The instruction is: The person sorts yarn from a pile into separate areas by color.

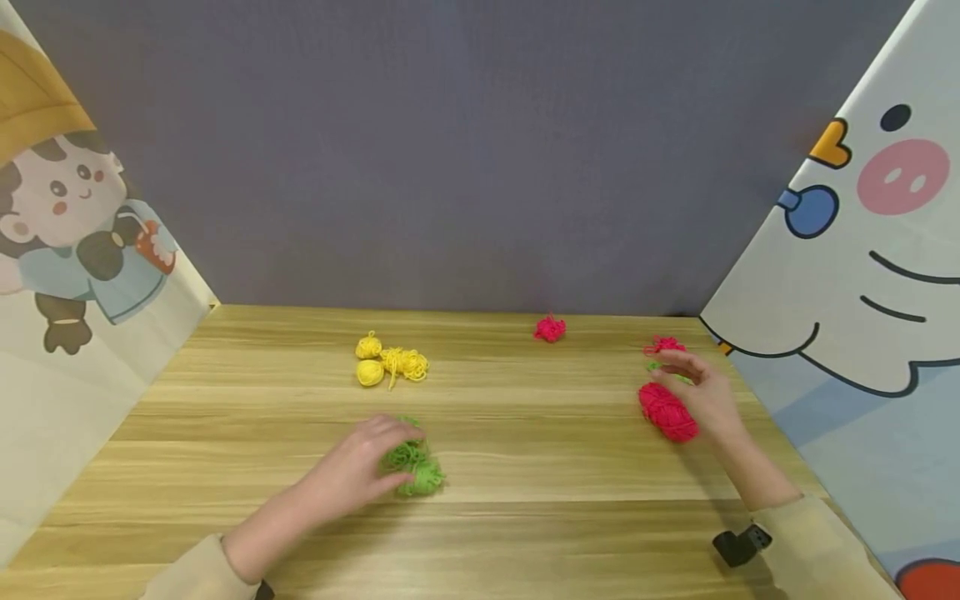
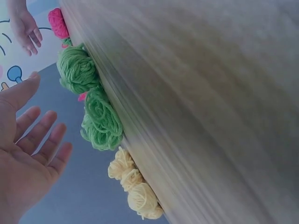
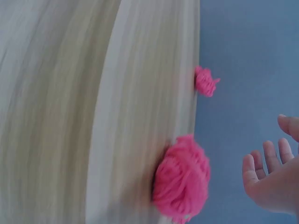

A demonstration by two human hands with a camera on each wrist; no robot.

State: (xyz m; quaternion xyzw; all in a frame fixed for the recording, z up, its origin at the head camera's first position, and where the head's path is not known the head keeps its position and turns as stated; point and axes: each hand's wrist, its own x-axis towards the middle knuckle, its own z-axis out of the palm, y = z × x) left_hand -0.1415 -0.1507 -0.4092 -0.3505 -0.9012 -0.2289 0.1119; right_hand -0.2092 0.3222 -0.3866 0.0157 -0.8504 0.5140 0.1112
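Two green yarn bundles (image 1: 423, 477) lie together at the front centre-left of the table. My left hand (image 1: 360, 467) hovers over their left side; in the left wrist view its fingers are relaxed and apart from the green yarn (image 2: 100, 119). At the right, my right hand (image 1: 705, 396) is above a long pink-red yarn skein (image 1: 666, 412), holding nothing, its fingers loosely bent. Behind that skein, a bit of green yarn (image 1: 653, 366) is mostly hidden by the hand, with a smaller pink-red bundle (image 1: 667, 342) just beyond.
Several yellow yarn balls and bundles (image 1: 405, 364) sit in a cluster at the back left. A single small pink-red yarn bundle (image 1: 551, 328) lies near the back edge. A grey panel (image 1: 465, 167) stands behind the wooden table (image 1: 525, 450), with printed panels on both sides.
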